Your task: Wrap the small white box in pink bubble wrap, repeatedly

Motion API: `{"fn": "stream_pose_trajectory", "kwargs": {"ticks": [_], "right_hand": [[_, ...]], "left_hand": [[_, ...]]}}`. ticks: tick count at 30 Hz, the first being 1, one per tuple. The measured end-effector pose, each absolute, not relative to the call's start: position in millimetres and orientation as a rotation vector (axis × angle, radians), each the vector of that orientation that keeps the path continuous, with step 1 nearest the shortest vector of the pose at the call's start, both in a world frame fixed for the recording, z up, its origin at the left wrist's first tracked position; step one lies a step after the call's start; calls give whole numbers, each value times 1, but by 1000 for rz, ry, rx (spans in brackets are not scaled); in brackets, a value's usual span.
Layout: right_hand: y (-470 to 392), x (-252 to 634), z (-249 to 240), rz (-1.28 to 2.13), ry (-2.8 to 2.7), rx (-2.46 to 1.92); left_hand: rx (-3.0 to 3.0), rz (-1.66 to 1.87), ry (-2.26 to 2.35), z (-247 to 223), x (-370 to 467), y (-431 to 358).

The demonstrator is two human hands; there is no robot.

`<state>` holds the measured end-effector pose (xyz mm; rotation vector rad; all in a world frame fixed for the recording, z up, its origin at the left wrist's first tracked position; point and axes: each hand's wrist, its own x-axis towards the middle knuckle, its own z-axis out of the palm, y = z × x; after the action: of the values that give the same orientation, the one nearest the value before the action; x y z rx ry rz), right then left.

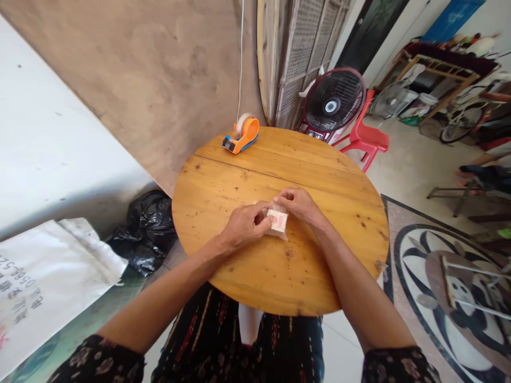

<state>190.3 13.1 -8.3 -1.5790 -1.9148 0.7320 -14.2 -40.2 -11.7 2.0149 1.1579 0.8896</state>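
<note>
A small, pale, block-shaped box with pinkish-red print on its visible faces sits in loose clear plastic wrap, held in the left hand just over the surface. The wrap extends past the box, its far edge at the right hand's fingertips.

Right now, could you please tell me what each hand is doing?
Left hand: closed on the small box.
Right hand: fingers pinched at the clear wrapping; grip cannot be told.
</note>
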Motion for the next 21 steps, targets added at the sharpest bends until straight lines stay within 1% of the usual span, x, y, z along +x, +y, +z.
{"fn": "stream_pose_trajectory", "kwargs": {"ticks": [5,9,15,17,21], "right_hand": [[13,191,-9,979,-1688,-1477],[11,191,-3,1056,-1596,-1421],[3,191,7,1161,-1569,-1344],[1,192,9,1173,-1608,-1324],[2,196,6,1054,-1736,-1336]], "left_hand": [[2028,937,1152,-14,-14,-41],[1977,953,1156,-13,-13,-41],[1824,868,1101,-7,-13,-38],[1810,855,1089,-6,-13,-37],[1794,821,1102,-5,-13,-36]]}}
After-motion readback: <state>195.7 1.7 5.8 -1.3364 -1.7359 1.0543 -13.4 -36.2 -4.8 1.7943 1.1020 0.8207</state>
